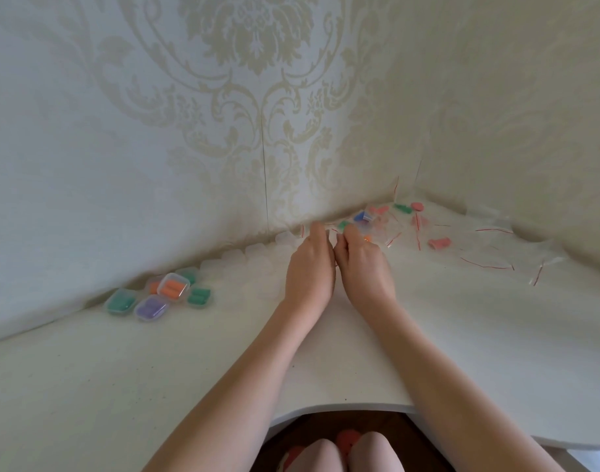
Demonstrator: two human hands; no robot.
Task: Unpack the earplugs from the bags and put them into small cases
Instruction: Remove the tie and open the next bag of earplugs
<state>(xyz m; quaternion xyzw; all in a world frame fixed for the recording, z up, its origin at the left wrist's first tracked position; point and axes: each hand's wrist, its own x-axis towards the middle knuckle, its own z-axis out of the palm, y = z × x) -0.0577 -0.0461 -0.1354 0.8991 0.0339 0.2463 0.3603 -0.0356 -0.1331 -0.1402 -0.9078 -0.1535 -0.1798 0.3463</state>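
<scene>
A white table (pixel 462 335) fills the lower half of the view, set into a corner of damask-papered wall (pixel 223 97). Both forearms reach from six o'clock toward the centre. The left hand (pixel 310 267) and right hand (pixel 361 264) lie side by side, touching, backs up, fingers pointing to twelve o'clock; whether either grips anything cannot be told, since the fingertips are blurred. Just beyond the fingers sits a green earplug (pixel 342 224), with a blue one (pixel 360 217) beside it. Toward two o'clock spreads a litter of clear bags (pixel 489 240) with red seal lines, pink earplugs (pixel 438 242) among them. At nine o'clock, against the wall, clusters a group of small cases (pixel 157 294) already holding green, orange and purple earplugs. A row of empty clear cases (pixel 257 250) runs along the wall's foot.
</scene>
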